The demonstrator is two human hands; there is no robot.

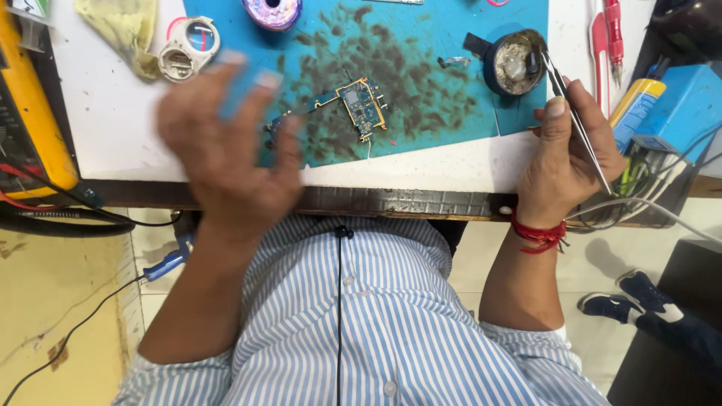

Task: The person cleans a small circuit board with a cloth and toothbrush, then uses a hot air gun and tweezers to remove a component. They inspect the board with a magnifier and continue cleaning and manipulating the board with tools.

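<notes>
Seated at a white worktop with a dark front edge, in a blue-and-white striped shirt with a thin black cord down the front. Spread across the worktop, a stained blue rectangular work mat, speckled all over with dark smudges. At the far left, a yellow-cased instrument with red and black leads trailing off it. At the right edge, a light blue box-shaped unit with a yellow and blue cylindrical can just beside it; label on the can too small to make out. Blurred with motion above the near left part of the mat, the left hand, fingers spread apart, closed on nothing that can be seen. At the right edge of the mat, the right hand, thumb and fingers pinched shut on thin metal tweezers, tips pointing up toward a round dark tin of grey paste. Around the right wrist, a red thread band. Near the top left, a crumpled yellowish cloth and a round white ring-shaped reel. At the top right, red-handled tools. In the middle of the mat, between the two hands and untouched, a small blue circuit board with gold edging.
</notes>
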